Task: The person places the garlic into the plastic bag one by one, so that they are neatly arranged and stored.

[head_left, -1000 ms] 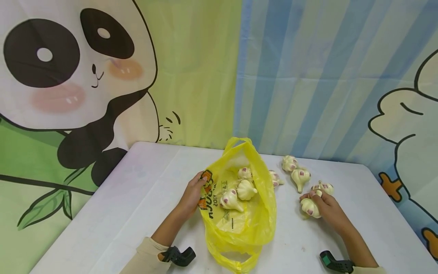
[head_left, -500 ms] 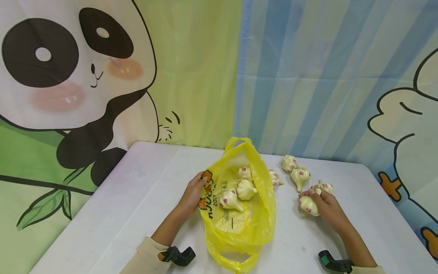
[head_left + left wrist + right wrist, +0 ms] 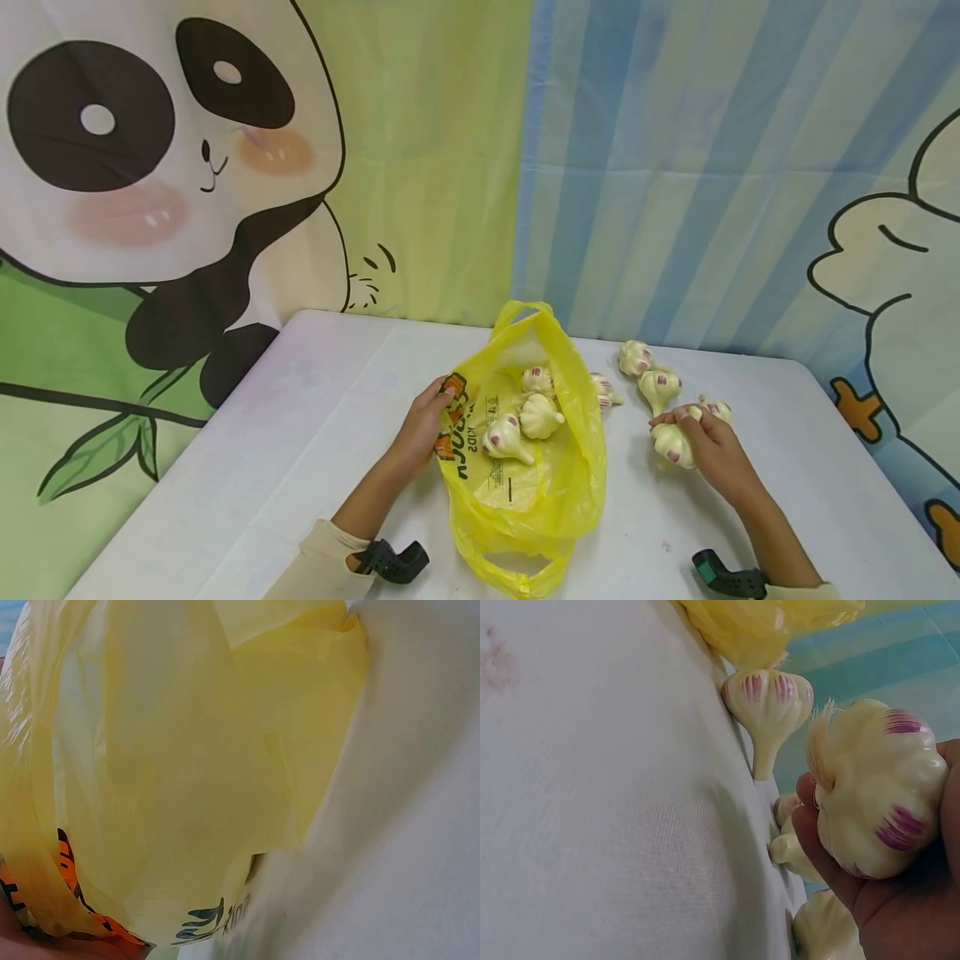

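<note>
My left hand (image 3: 416, 429) grips the left edge of a yellow plastic bag (image 3: 573, 483), which lies with its mouth toward me. Inside are several garlic bulbs, among them a front one (image 3: 504, 439) with purple marks. In the left wrist view the bag (image 3: 187, 750) fills most of the picture and hides nearly all of that hand. To the right, my right hand (image 3: 712, 450) holds a garlic bulb (image 3: 672, 446) between thumb and fingers. The right wrist view shows this bulb (image 3: 881, 791) up close, its root tuft facing left, raised beside the white tabletop.
More garlic bulbs lie at the back right: a pair with a nearer bulb (image 3: 659, 388) and a farther bulb (image 3: 634, 357), another bulb (image 3: 602, 390) against the bag, and one (image 3: 716, 409) partly behind my right hand. The white table (image 3: 322, 400) ends at a printed curtain (image 3: 442, 167).
My right hand with the garlic bulb has shifted slightly left and away from me, toward the bulbs at the back. The left hand and the bag stay in place.
</note>
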`<state>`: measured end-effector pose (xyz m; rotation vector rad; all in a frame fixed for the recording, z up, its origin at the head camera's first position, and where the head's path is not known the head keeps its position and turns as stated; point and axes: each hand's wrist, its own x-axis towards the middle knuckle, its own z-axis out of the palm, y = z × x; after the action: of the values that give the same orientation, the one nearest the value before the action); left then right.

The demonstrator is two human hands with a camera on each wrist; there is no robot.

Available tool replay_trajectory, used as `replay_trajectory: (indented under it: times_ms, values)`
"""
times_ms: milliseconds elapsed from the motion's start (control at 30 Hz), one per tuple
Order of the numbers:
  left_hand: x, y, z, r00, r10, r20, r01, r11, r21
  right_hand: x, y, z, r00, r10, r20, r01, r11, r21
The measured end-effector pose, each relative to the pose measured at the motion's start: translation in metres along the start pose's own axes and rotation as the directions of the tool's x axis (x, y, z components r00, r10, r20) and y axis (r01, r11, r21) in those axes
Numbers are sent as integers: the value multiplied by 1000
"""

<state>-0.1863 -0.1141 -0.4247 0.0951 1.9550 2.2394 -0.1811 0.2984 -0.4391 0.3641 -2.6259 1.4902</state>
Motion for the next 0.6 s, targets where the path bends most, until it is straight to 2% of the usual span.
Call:
replay_trajectory:
  times_ms: [600]
  values:
    - [0,0,1,1000,3,-7,-3,1000,8,3,-22,11,999,-7,-49,10,998,57]
